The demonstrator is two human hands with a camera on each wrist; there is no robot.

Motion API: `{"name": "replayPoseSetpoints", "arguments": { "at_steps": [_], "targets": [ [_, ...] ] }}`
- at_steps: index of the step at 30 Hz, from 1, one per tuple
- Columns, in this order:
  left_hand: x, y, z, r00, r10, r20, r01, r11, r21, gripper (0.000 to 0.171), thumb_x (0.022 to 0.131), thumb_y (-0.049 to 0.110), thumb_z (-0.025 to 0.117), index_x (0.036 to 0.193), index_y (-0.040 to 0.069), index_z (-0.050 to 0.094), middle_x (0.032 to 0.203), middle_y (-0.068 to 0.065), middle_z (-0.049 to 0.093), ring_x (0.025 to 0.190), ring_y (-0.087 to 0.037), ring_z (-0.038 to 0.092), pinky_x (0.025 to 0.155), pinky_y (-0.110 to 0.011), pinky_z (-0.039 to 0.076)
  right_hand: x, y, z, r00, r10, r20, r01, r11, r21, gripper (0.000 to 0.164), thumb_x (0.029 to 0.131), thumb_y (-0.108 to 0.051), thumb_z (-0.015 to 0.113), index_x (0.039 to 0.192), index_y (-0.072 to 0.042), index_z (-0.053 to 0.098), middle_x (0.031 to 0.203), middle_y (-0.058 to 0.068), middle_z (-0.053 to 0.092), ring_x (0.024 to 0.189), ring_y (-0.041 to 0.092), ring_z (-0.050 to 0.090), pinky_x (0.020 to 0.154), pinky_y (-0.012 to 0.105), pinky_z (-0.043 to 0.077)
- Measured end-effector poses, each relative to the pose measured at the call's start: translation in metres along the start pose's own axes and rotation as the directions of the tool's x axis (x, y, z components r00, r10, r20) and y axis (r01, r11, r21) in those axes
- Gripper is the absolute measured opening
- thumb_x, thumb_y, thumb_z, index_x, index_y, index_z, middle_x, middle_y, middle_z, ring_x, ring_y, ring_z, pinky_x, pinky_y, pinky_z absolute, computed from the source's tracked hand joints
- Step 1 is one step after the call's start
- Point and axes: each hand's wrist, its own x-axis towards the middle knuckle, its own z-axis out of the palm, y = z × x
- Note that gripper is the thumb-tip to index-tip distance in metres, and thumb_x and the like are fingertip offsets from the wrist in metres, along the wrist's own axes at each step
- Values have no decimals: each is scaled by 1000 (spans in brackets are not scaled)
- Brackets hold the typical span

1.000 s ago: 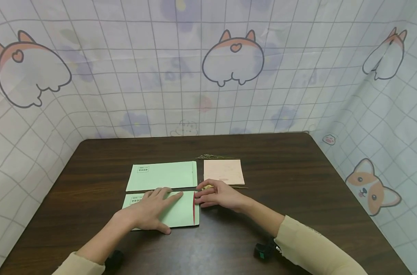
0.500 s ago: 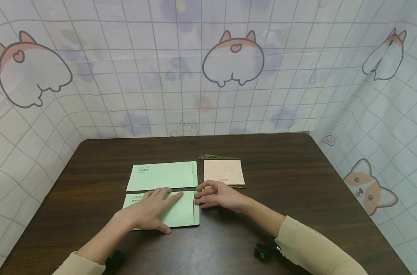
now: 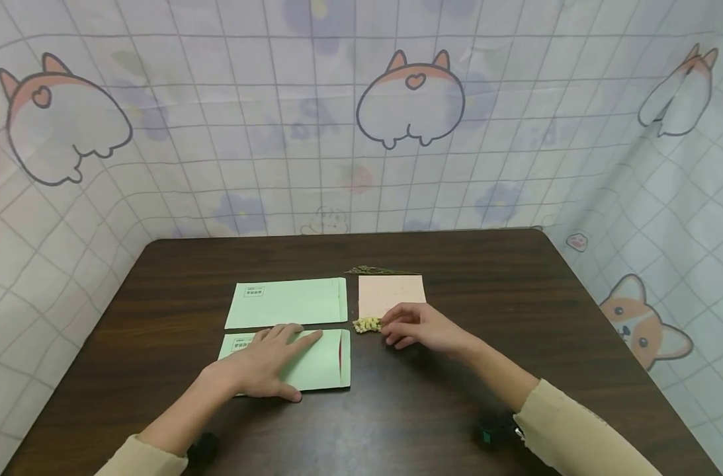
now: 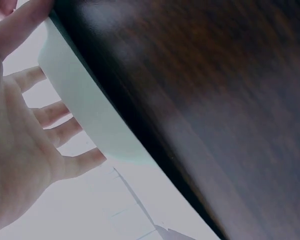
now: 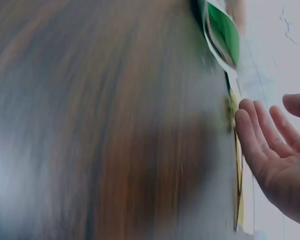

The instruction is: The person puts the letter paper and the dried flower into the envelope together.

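Observation:
My left hand (image 3: 260, 363) rests with spread fingers on the nearer light green envelope (image 3: 322, 373). A sliver of red (image 3: 340, 354) shows at that envelope's right-hand opening. The left wrist view has the left hand (image 4: 20, 145) at the pale envelope (image 4: 85, 110), close over the table. My right hand (image 3: 423, 328) hovers over the stem end of a yellow dried flower sprig (image 3: 366, 324), its fingers loosely bent. In the right wrist view the right hand's (image 5: 280, 160) fingers are extended beside the blurred sprig (image 5: 229, 112), and the envelope's mouth (image 5: 224, 37) gapes.
A second green envelope (image 3: 286, 305) lies behind the first. To its right is a pale pink card (image 3: 391, 291), with a thin grey-green dried sprig (image 3: 370, 270) along its far edge. Patterned curtains (image 3: 278, 132) stand behind the dark wooden table (image 3: 486, 284) and at its sides.
My right hand has moved right, away from the envelope's opening to the yellow sprig, whose flower head is now uncovered. The left hand stays on the envelope. The view has shifted slightly.

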Motion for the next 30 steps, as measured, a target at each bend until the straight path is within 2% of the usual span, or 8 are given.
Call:
{"name": "replayPoseSetpoints", "arguments": {
  "at_steps": [6,12,17,21,24,30],
  "targets": [
    [0,0,0,1000,5,3,-5,1000,7,102,82,51,84,163,17,31,152,-19,37,140,-37,37,106,-67,32,-14,6,-26,995,47,-83,-56,992,-113,30,104,-16,63,123,7,64,107,20,70,97,34,68,85,43,59],
    [0,1,-1,1000,6,-2,-6,1000,4,101,82,50,84,163,17,32,152,-18,38,140,-37,37,106,-67,32,-24,7,-41,985,60,-161,-94,974,-207,25,103,-16,65,116,5,68,97,19,68,87,30,66,79,40,59],
    [-1,2,-1,1000,-8,-2,8,1000,5,101,83,50,84,163,19,31,153,-18,37,140,-36,36,105,-67,33,-27,8,-50,972,59,-225,-123,952,-281,21,102,-18,67,109,1,71,91,17,67,78,26,63,72,37,57],
    [0,1,0,1000,-2,-6,2,1000,2,101,83,49,83,163,19,30,153,-18,37,140,-37,36,106,-67,33,-27,12,-57,961,37,-273,-140,919,-369,16,100,-17,69,104,-2,73,87,12,67,71,22,60,66,36,55],
    [0,1,0,1000,2,-7,-2,1000,2,101,83,49,83,163,18,30,153,-18,38,140,-37,37,105,-67,33,-28,14,-61,959,23,-281,-145,894,-424,12,98,-15,71,100,-3,74,85,7,67,68,20,58,63,36,54],
    [-1,0,-1,1000,5,-9,-5,1000,3,101,83,48,84,163,18,31,152,-18,38,139,-37,37,105,-67,34,-27,20,-64,959,19,-281,-154,871,-466,4,93,-10,75,95,-7,76,79,1,67,66,18,57,61,36,53]
  ]
}}
